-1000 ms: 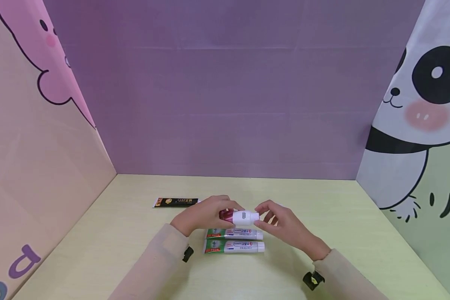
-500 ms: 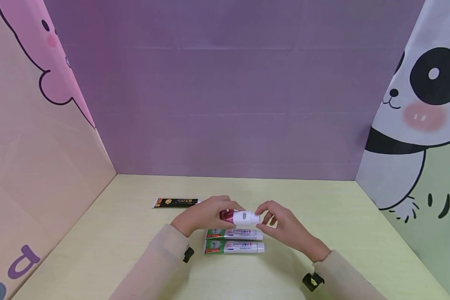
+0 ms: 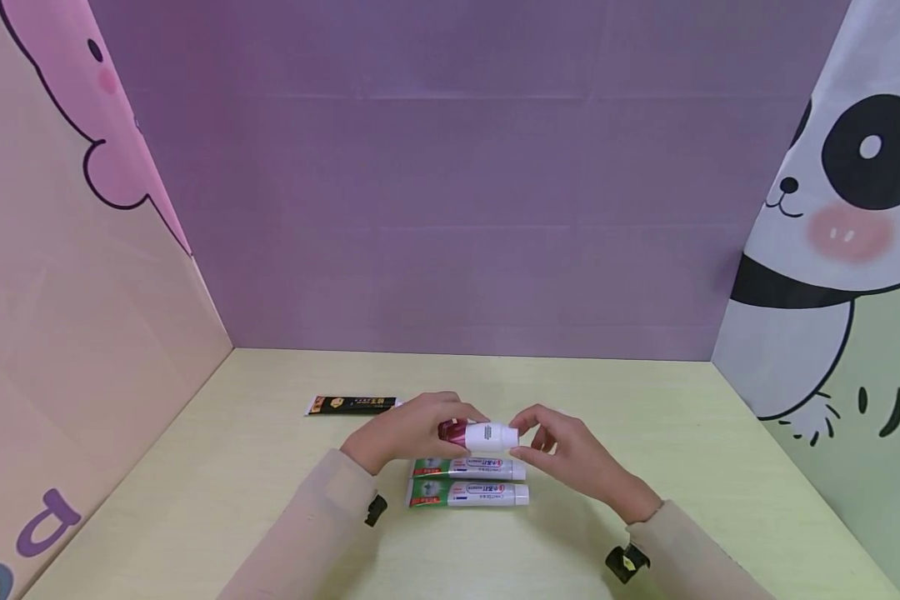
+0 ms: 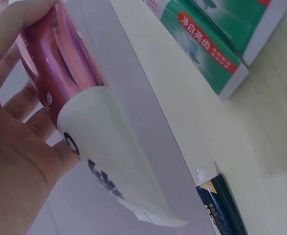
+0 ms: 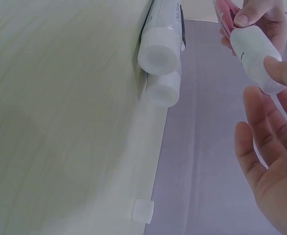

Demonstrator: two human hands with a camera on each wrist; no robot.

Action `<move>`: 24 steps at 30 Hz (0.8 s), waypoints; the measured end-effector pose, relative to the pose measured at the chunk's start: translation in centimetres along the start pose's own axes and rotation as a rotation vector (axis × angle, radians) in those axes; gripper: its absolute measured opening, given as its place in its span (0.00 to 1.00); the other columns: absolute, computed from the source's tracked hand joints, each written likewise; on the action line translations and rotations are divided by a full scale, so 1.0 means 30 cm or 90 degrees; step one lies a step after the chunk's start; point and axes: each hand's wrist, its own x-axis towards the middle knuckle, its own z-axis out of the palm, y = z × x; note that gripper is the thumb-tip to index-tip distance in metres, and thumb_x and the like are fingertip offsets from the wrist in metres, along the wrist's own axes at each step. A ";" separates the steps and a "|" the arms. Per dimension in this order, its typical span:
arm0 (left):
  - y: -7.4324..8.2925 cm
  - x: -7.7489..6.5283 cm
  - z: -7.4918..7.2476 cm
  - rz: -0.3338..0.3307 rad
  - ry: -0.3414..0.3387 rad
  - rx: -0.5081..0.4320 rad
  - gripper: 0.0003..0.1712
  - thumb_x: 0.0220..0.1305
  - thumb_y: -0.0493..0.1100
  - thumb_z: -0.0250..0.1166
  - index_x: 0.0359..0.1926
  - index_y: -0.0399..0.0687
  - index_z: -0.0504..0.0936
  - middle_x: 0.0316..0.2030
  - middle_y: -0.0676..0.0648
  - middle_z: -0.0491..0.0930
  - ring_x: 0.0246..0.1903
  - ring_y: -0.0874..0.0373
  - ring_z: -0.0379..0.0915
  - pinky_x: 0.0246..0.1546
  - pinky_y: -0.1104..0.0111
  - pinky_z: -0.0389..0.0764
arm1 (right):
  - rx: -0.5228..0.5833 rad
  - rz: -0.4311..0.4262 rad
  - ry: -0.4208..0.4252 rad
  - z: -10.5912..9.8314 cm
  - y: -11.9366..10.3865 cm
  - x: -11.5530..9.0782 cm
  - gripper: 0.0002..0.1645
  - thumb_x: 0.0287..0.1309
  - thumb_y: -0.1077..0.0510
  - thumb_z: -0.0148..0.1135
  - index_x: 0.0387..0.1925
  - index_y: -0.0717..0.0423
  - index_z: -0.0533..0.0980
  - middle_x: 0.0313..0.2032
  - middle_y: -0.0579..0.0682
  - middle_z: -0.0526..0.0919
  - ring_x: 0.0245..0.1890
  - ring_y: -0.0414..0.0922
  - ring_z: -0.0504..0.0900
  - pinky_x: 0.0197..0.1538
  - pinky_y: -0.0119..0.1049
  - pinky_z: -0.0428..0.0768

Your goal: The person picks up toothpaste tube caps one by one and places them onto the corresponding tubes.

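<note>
Above the table, my left hand [image 3: 423, 425] grips a red-and-white toothpaste tube [image 3: 487, 436] by its shiny red end, with thumb and fingers on either side. The tube lies level, its white end towards my right hand [image 3: 570, 450]. There the right thumb and index finger pinch the white tip, while the other fingers stay off it. In the left wrist view the red part of the tube [image 4: 60, 54] looks creased and the white part carries dark letters. Just below the hands, two green-and-white toothpaste tubes [image 3: 487, 493] lie side by side, caps to the right.
A black toothpaste tube [image 3: 352, 405] lies farther back, left of the hands. A small white cylinder [image 5: 143, 210] like a cap rests on the table [image 3: 195, 517] in the right wrist view. Purple back panel [image 3: 450, 208] and printed side panels enclose the table.
</note>
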 end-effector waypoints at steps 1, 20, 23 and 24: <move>0.000 -0.001 0.000 0.002 0.001 0.001 0.23 0.61 0.44 0.74 0.58 0.54 0.83 0.40 0.58 0.76 0.36 0.63 0.70 0.37 0.71 0.78 | 0.001 0.000 -0.001 0.000 0.002 0.000 0.17 0.60 0.59 0.72 0.49 0.48 0.77 0.40 0.41 0.81 0.27 0.38 0.77 0.26 0.32 0.77; -0.001 0.002 -0.005 -0.001 0.003 0.003 0.24 0.61 0.44 0.74 0.58 0.54 0.83 0.41 0.57 0.77 0.37 0.63 0.71 0.38 0.72 0.78 | 0.039 0.014 0.000 0.015 0.006 0.007 0.15 0.64 0.58 0.68 0.50 0.56 0.76 0.39 0.43 0.83 0.35 0.40 0.81 0.42 0.34 0.82; 0.001 0.002 -0.006 -0.004 0.001 0.001 0.24 0.60 0.44 0.75 0.58 0.54 0.83 0.41 0.57 0.77 0.37 0.63 0.71 0.38 0.72 0.79 | 0.055 0.027 0.003 0.021 0.003 0.007 0.17 0.64 0.56 0.69 0.51 0.56 0.75 0.40 0.44 0.83 0.38 0.41 0.82 0.45 0.34 0.82; 0.003 0.001 -0.006 -0.005 0.000 0.002 0.24 0.60 0.44 0.74 0.58 0.54 0.83 0.41 0.57 0.77 0.36 0.63 0.70 0.38 0.72 0.78 | 0.057 0.028 0.004 0.022 0.002 0.008 0.19 0.63 0.56 0.69 0.52 0.56 0.75 0.41 0.44 0.83 0.39 0.41 0.82 0.45 0.34 0.82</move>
